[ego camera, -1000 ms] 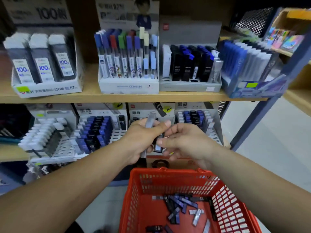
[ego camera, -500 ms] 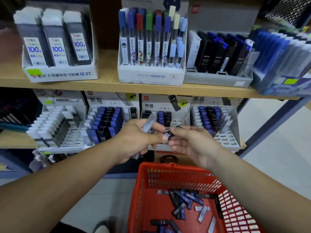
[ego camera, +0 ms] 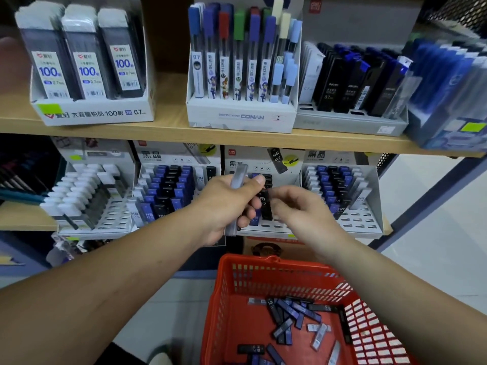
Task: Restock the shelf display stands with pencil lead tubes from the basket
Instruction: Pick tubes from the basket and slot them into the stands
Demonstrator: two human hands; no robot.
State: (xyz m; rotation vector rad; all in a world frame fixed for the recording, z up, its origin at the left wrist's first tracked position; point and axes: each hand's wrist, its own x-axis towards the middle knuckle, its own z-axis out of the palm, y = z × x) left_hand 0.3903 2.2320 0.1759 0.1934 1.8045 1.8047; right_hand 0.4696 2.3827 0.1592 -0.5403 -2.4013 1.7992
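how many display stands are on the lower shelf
4, side by side: white-tube stand far left, blue-and-black stand next, third stand behind the left hand and right hand, fourth stand at right. More may sit out of frame.

Floor: pale glossy tiles, on the right.
Post: blue metal, slanting, right of centre.
Mesh bin: black, top right corner.

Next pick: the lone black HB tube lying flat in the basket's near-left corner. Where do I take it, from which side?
Pinch the black tube across its long edges at mid-length, coming straight down. It lies flat on the basket floor, apart from the pile, so both edges look free.
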